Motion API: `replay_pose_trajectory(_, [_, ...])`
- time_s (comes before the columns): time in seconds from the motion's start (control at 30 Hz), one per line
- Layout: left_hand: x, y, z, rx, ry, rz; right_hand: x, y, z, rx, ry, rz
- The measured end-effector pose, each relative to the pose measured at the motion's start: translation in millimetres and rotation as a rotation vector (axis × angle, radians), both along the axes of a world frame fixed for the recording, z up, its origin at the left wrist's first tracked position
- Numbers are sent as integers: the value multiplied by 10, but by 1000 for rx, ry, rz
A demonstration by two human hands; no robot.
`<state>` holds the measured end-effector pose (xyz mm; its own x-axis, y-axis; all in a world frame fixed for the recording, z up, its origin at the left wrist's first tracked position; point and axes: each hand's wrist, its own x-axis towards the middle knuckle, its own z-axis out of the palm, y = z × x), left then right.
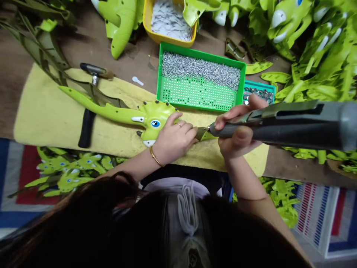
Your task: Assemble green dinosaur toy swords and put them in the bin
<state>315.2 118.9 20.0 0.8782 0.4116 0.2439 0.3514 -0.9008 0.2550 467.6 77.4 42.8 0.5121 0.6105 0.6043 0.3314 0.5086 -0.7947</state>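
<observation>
A lime-green plastic dinosaur toy (122, 114) with a horned, blue-eyed head lies across the yellow cloth (50, 108). My left hand (176, 139) is closed over its right part, just beyond the head, and presses it on the cloth. In my right hand (237, 134) is a dark grey electric screwdriver (292, 124), held nearly level with the fingers wrapped round its front end. Its tip meets or almost meets the olive-brown part (201, 133) beside my left fingers; whether a screw sits there is too small to tell.
Behind my hands stands a green basket (200, 106) of small screws, beside a teal tray (275, 89) of metal pieces. A yellow bin (147, 29) holds white pieces. A hammer (87, 126) lies left. Green dinosaur parts (320, 67) pile up at the right.
</observation>
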Motion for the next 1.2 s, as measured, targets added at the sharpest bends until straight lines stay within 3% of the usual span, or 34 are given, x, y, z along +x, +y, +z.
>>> replay_pose_trajectory(0.1, [-7,-4,-13,-21,-14,-2,18,-46,-72,-7,15,86])
replay_pose_trajectory(0.23, [4,-1,-25,-38,-40,-3,59,-1,27,-12,11,192])
replay_pose_trajectory(0.37, [17,6,44,-6,-23,-22,156,340,136,211,33,-67])
replay_pose_trajectory(0.43, [-59,-6,101,-2,-36,-20,249,503,89,197,10,-161])
replay_pose_trajectory(0.5, [-238,-35,136,-30,-116,54,365,577,-22,54,-64,-162])
replay_pose_trajectory(0.6, [-650,-99,114,-71,-311,400,542,530,-193,-182,-169,-59])
replay_pose_trajectory(0.67, [-914,-132,75,-235,-391,715,643,462,-259,-265,-187,22])
replay_pose_trajectory(0.73, [-1083,-139,47,-604,-418,932,717,414,-289,-299,-198,107])
replay_pose_trajectory(0.77, [-1122,-130,42,-838,-414,965,740,402,-298,-302,-201,139])
replay_pose_trajectory(0.83, [-1117,-98,43,-1236,-412,908,744,400,-317,-307,-209,163])
replay_pose_trajectory(0.9, [-1046,-60,50,-1466,-415,846,684,425,-349,-321,-215,129])
replay_pose_trajectory(0.97, [-965,-37,56,-1550,-460,876,573,476,-392,-274,-200,32])
replay_pose_trajectory(1.07, [-886,-42,64,-1594,-581,919,403,589,-428,-86,-130,-125])
replay_pose_trajectory(1.2, [-812,-107,72,-1621,-729,888,305,686,-255,15,-108,-201])
